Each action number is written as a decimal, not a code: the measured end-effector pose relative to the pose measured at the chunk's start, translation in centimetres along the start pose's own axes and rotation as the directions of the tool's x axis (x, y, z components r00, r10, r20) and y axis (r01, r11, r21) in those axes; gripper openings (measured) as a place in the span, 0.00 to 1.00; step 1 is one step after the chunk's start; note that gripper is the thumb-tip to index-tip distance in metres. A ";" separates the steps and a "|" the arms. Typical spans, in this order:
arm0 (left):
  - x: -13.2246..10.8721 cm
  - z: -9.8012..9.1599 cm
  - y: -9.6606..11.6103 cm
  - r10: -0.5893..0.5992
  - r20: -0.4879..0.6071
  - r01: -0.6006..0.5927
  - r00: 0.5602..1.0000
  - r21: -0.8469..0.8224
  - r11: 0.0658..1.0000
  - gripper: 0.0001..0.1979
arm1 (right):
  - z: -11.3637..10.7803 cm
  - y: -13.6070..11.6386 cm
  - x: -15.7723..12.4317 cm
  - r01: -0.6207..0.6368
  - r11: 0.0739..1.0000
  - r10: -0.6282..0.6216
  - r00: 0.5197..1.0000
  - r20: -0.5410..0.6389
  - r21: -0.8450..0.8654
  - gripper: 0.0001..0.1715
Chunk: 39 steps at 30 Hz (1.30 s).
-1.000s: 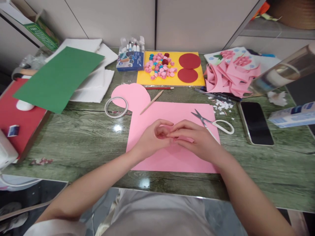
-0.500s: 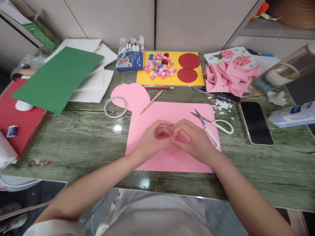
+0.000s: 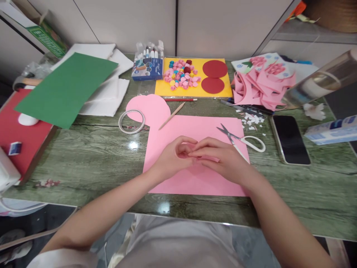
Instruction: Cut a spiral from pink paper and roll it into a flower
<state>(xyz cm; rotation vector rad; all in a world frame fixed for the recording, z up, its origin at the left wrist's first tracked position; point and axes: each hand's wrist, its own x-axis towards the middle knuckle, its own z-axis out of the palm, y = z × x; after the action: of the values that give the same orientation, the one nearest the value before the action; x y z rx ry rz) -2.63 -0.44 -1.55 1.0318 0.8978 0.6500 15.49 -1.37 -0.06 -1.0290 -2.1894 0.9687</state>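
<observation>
Above a pink sheet (image 3: 173,182), my left hand (image 3: 175,152) is closed, thumb and fingers curled toward a pinch. My right hand (image 3: 223,158) meets it from the other side, its fingers reaching over the left fingertips and its thumb underneath. What the fingertips hold is hidden; a bit of pink shows between them. White-handled scissors (image 3: 240,137) lie with open blades on the sheet's right side, one handle partly behind my right hand. A pointed wooden stick (image 3: 171,116) rests across the sheet's upper left corner, beside pink paper circles (image 3: 156,106) and a tape roll (image 3: 131,122).
Behind, a yellow sheet (image 3: 192,93) bears small coloured paper rolls (image 3: 182,76) and dark red circles (image 3: 214,69). Pink scraps (image 3: 262,87) and a phone (image 3: 290,139) lie to the right. Green paper (image 3: 69,89) and a red board (image 3: 25,137) lie left; a marker box (image 3: 147,69) stands at the back.
My right hand's fingers have straightened and slid left over the left fingertips, where they were curled in a pinch before. My left hand has hardly moved.
</observation>
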 end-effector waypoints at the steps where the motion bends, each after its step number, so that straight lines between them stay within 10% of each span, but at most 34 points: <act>1: 0.0 0.0 0.0 0.001 -0.009 -0.001 1.000 0.006 1.000 0.19 | 0.1 0.0 0.0 -0.002 1.000 0.002 1.000 0.001 -0.004 0.12; 39: -0.1 0.0 -0.4 0.091 -0.013 -0.090 0.996 0.062 0.994 0.20 | 0.4 -0.1 0.2 -0.077 0.997 0.076 0.995 -0.066 -0.007 0.07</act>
<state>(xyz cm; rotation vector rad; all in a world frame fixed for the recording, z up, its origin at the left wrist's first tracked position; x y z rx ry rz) -2.69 -0.67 -1.90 1.1285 0.8930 0.7104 15.03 -1.48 -0.19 -1.1406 -2.1169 0.9460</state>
